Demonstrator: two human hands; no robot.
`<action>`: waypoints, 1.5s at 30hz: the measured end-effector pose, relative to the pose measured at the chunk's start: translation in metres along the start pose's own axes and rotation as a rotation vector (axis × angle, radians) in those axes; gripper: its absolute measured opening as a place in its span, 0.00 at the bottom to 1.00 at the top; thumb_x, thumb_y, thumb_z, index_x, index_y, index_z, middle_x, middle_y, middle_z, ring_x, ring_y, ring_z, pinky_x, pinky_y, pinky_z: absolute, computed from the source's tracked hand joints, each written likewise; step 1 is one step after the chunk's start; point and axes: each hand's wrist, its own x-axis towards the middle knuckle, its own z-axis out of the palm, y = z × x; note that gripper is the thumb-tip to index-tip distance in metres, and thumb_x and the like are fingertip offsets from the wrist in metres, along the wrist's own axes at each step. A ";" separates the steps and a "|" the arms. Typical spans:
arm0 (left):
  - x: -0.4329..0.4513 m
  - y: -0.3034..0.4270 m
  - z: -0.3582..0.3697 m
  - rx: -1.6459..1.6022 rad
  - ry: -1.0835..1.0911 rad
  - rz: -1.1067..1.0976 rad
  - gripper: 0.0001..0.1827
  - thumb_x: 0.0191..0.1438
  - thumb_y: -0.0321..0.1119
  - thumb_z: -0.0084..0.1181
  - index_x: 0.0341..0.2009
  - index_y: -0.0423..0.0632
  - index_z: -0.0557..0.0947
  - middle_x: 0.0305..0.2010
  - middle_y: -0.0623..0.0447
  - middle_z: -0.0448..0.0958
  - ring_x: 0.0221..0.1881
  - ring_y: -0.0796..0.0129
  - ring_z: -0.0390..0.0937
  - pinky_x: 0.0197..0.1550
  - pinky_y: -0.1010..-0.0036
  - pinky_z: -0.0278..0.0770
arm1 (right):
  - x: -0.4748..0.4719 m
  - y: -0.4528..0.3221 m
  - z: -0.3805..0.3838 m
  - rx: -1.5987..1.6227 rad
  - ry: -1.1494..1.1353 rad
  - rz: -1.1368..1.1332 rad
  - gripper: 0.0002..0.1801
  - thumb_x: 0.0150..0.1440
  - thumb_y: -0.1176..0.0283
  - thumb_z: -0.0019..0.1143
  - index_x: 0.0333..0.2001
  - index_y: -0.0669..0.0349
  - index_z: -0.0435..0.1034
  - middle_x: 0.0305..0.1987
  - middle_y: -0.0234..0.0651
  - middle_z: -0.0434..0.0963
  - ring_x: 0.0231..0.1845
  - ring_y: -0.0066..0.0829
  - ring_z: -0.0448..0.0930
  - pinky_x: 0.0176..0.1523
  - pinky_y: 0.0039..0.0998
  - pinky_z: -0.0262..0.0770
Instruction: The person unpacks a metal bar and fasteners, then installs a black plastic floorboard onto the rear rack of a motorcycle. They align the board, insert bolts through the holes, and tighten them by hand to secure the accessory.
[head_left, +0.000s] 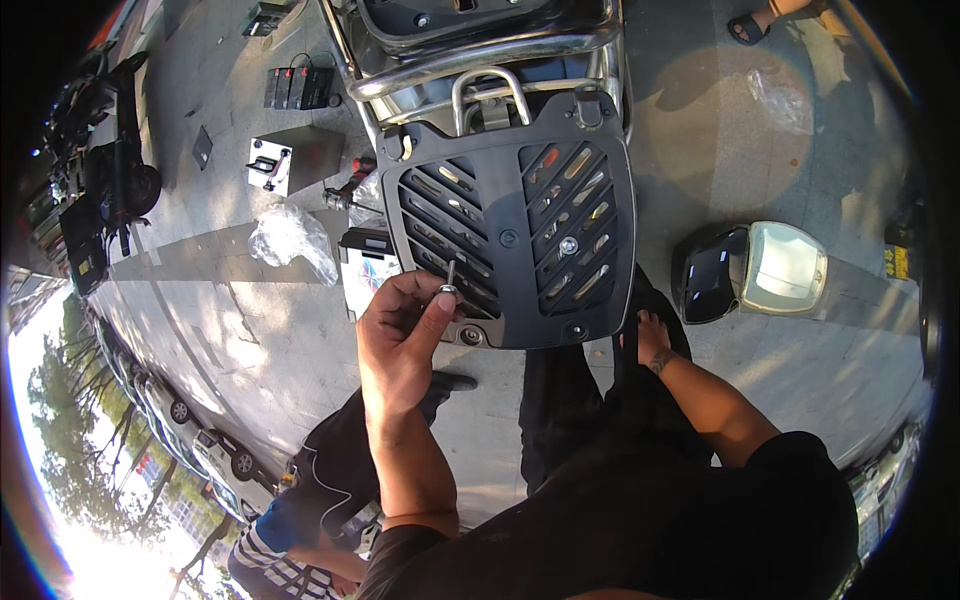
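Note:
My left hand pinches a metal bolt with a washer by its head, shank pointing away from me, above the near left corner of a black plastic luggage rack plate. Slanted slots run through the plate, which sits on the chrome tubular carrier of a two-wheeler. A bolt head with a washer lies in the slotted right half. Near the front edge are a round recess and a smaller fastener. My right hand is low beside my right thigh; whether it holds something cannot be seen.
Left on the pavement are a battery pack, a metal box with handle, a cordless power tool and clear plastic wrap. A top case lies at right. Another person is at lower left; a sandalled foot shows top right.

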 end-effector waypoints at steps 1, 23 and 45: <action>0.004 -0.001 0.001 -0.001 -0.015 -0.007 0.09 0.63 0.22 0.63 0.48 0.35 0.80 0.39 0.52 0.83 0.39 0.73 0.81 0.45 0.77 0.79 | -0.002 -0.006 -0.001 -0.033 -0.018 -0.003 0.30 0.50 0.65 0.70 0.57 0.60 0.73 0.64 0.47 0.67 0.63 0.53 0.70 0.63 0.53 0.73; 0.020 -0.008 -0.006 0.015 -0.076 -0.048 0.09 0.63 0.23 0.63 0.47 0.35 0.81 0.38 0.52 0.83 0.36 0.74 0.80 0.41 0.77 0.80 | -0.007 -0.021 -0.010 0.067 0.153 0.081 0.14 0.60 0.60 0.60 0.47 0.54 0.78 0.57 0.41 0.73 0.62 0.47 0.72 0.61 0.52 0.72; 0.014 0.009 0.004 0.566 0.210 0.093 0.13 0.62 0.30 0.65 0.50 0.40 0.83 0.35 0.51 0.84 0.33 0.75 0.77 0.38 0.76 0.76 | -0.006 -0.018 -0.014 0.194 0.220 0.147 0.11 0.59 0.62 0.61 0.42 0.54 0.78 0.54 0.38 0.75 0.59 0.47 0.74 0.59 0.51 0.73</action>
